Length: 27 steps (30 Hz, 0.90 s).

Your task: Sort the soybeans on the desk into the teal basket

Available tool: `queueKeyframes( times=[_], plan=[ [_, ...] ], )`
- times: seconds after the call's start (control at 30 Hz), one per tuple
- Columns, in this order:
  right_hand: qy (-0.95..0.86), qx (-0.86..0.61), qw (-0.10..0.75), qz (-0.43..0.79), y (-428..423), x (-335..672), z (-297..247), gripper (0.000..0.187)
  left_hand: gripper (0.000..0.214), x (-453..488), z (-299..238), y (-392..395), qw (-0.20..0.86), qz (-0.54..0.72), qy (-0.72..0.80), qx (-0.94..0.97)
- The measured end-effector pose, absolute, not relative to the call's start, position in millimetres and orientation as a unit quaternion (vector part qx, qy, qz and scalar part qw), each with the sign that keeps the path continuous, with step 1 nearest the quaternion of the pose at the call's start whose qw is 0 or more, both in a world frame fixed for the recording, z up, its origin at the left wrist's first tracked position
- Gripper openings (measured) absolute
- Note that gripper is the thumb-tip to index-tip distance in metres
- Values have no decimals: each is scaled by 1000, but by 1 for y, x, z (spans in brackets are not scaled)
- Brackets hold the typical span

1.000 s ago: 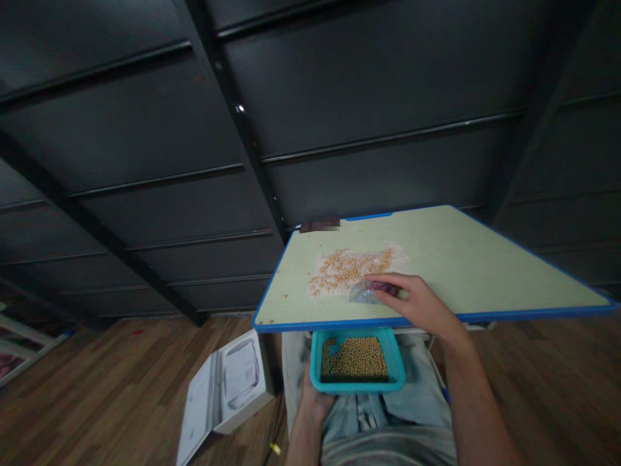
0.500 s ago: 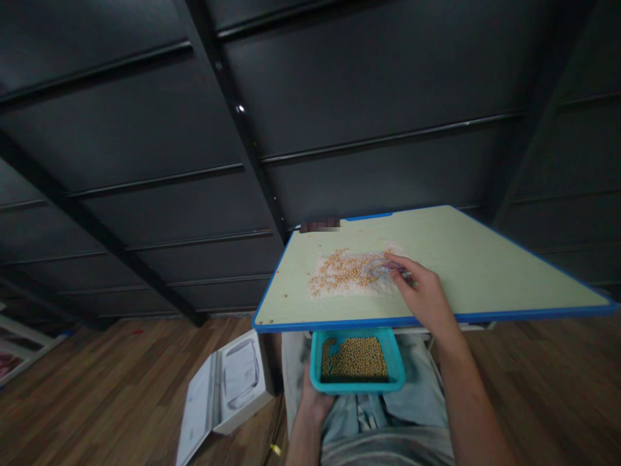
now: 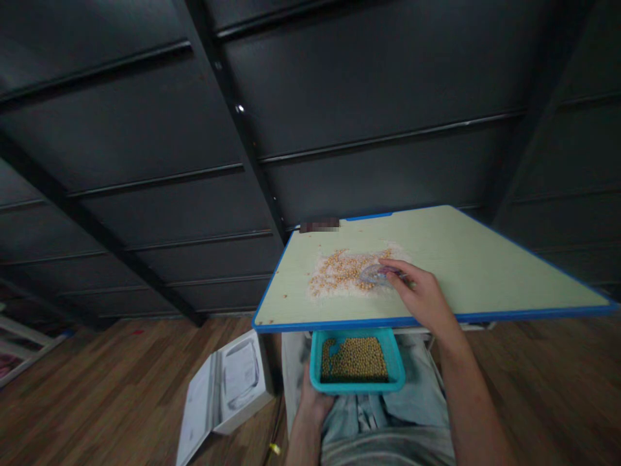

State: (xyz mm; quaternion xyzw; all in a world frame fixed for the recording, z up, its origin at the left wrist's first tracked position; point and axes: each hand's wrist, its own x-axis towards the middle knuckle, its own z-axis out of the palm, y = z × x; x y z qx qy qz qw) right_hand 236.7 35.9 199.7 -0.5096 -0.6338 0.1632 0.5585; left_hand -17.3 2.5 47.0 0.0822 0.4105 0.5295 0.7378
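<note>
My right hand (image 3: 418, 285) pinches the handle of a clear plastic spoon (image 3: 372, 273), whose bowl rests among the beans. Round yellow soybeans (image 3: 339, 264) lie mixed with white rice-like grains (image 3: 320, 292) in a patch on the pale green tabletop (image 3: 485, 272). Below the table's front edge, my left hand (image 3: 314, 396) grips the lower left side of a turquoise plastic basket (image 3: 396, 372), its fingers partly hidden underneath. Inside the basket is a layer of soybeans (image 3: 361, 359), with part of the bottom showing at the left.
An open white box (image 3: 242, 382) stands on the wooden floor (image 3: 121, 401) at the left. A dark, blurred-out object (image 3: 319, 225) sits at the table's back left corner. Behind the table rises a dark panelled wall (image 3: 378, 84). A few stray beans lie near the table's left edge.
My right hand has shifted slightly left and nearer to me with the spoon, whose bowl now shows more clearly. My left hand and the basket have stayed put.
</note>
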Motion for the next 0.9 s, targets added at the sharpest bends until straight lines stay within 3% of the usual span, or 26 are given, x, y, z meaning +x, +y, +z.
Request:
queueKeyframes(
  times=[0.9],
  plan=[
    [-681,-470,508,240,26,236,210,24,22,-21,42,3,755,518,394,84]
  ],
)
